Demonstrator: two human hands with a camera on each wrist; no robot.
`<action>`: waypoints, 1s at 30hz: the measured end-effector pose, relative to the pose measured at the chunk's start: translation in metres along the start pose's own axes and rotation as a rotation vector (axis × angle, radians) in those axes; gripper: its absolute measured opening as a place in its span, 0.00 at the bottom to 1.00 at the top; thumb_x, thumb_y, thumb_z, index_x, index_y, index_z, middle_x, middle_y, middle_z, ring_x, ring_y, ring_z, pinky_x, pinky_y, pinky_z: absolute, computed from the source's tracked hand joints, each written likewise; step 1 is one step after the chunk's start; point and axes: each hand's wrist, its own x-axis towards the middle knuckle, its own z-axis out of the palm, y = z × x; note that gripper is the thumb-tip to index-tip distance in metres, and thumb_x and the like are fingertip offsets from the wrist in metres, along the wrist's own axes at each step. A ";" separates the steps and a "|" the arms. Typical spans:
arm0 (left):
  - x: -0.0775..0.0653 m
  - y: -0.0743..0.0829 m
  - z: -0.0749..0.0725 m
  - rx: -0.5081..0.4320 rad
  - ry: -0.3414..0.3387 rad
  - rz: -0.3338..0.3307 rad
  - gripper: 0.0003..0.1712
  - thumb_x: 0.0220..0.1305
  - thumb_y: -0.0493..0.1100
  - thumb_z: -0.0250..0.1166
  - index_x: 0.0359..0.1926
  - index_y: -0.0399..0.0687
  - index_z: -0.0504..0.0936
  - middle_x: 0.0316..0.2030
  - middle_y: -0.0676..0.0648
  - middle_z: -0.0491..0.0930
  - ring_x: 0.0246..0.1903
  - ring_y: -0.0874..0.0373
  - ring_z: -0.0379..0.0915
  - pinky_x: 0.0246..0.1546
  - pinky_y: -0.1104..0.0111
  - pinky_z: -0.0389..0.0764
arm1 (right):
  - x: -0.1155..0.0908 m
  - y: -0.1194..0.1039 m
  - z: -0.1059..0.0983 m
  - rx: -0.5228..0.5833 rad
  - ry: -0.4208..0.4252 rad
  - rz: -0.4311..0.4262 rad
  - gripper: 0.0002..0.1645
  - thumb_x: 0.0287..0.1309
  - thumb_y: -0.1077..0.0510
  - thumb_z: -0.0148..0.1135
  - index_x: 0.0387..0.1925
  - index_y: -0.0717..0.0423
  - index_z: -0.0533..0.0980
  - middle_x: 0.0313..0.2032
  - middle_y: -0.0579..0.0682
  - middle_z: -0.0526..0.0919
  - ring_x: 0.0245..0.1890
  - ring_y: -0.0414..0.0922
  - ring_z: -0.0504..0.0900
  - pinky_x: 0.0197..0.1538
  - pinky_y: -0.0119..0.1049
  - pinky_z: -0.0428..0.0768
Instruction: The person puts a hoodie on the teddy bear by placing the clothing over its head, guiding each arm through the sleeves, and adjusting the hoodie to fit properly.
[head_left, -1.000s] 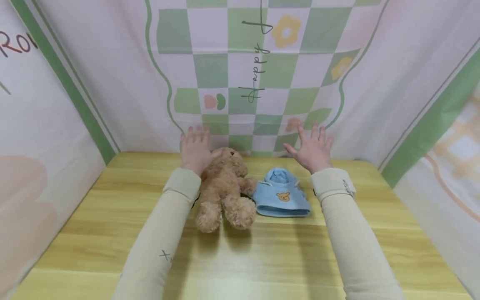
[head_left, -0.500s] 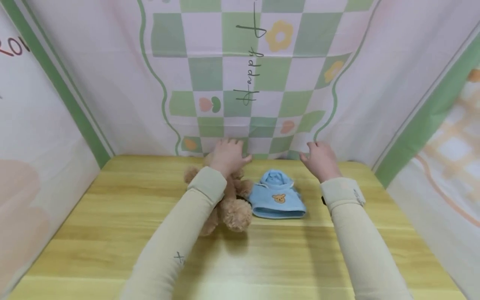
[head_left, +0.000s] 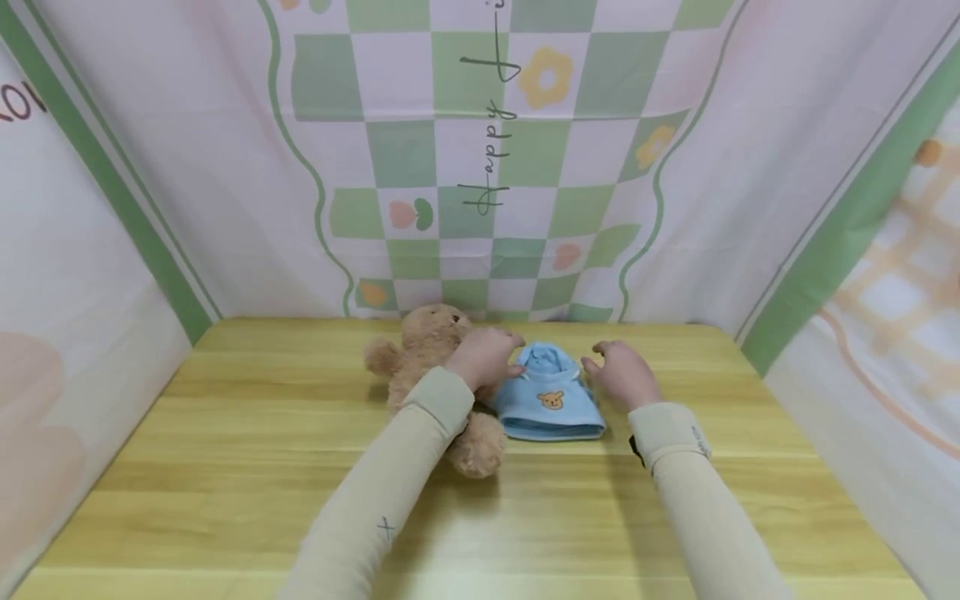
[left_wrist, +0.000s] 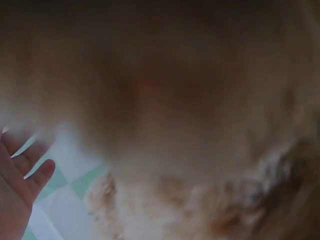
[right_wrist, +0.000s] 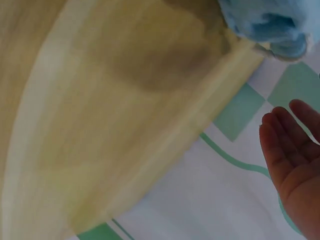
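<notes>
A brown teddy bear lies face up on the wooden table; its fur blurs across most of the left wrist view. Just right of it is a small light-blue hoodie with a bear-face patch, its hood toward the wall. My left hand hovers over the bear's side, thumb and fingers apart at the hoodie's left shoulder. Whether it touches the cloth cannot be told. On the hoodie's other side is my right hand, fingers loosely bent. The right wrist view shows that hand holding nothing, apart from the hoodie.
The wooden table ends at a patterned cloth wall close behind the toys. Cloth panels also stand on the left and right. Bare tabletop lies in front of the bear and hoodie.
Both hands have come down from near the back wall toward the hoodie. My left hand has crossed rightward over the bear, uncovering its head. Bear and hoodie have stayed in place.
</notes>
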 end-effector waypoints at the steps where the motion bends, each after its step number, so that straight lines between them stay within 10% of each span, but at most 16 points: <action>1: 0.001 0.002 0.003 -0.001 0.008 0.012 0.25 0.68 0.55 0.57 0.62 0.52 0.74 0.57 0.49 0.78 0.52 0.56 0.77 0.52 0.64 0.79 | 0.000 0.001 0.003 0.018 -0.019 0.011 0.31 0.69 0.49 0.49 0.60 0.71 0.68 0.60 0.71 0.71 0.60 0.68 0.68 0.63 0.61 0.67; 6: 0.003 0.010 0.019 0.073 0.054 0.087 0.15 0.71 0.50 0.54 0.51 0.51 0.81 0.40 0.49 0.83 0.36 0.59 0.80 0.37 0.68 0.80 | -0.002 0.007 0.013 0.050 -0.152 0.005 0.33 0.66 0.45 0.51 0.59 0.70 0.70 0.58 0.71 0.73 0.58 0.67 0.71 0.60 0.60 0.70; 10: 0.004 0.015 0.033 0.151 0.106 0.066 0.14 0.72 0.49 0.52 0.47 0.53 0.82 0.38 0.50 0.83 0.37 0.57 0.80 0.43 0.64 0.80 | -0.002 0.011 0.020 0.081 -0.220 0.007 0.36 0.64 0.44 0.54 0.58 0.71 0.70 0.53 0.69 0.77 0.53 0.63 0.76 0.56 0.56 0.75; 23: 0.004 0.028 0.059 0.317 0.111 -0.096 0.13 0.71 0.42 0.54 0.40 0.57 0.86 0.39 0.54 0.85 0.43 0.58 0.81 0.62 0.60 0.71 | -0.004 0.012 0.034 0.097 -0.117 -0.024 0.24 0.63 0.54 0.56 0.49 0.72 0.76 0.44 0.67 0.82 0.46 0.59 0.80 0.52 0.53 0.77; 30: 0.007 0.029 0.064 0.358 0.116 -0.114 0.13 0.71 0.43 0.54 0.41 0.60 0.86 0.38 0.56 0.85 0.41 0.60 0.80 0.52 0.64 0.75 | -0.001 0.012 0.038 0.075 -0.112 -0.027 0.22 0.63 0.58 0.54 0.50 0.74 0.73 0.43 0.68 0.82 0.45 0.60 0.81 0.50 0.52 0.78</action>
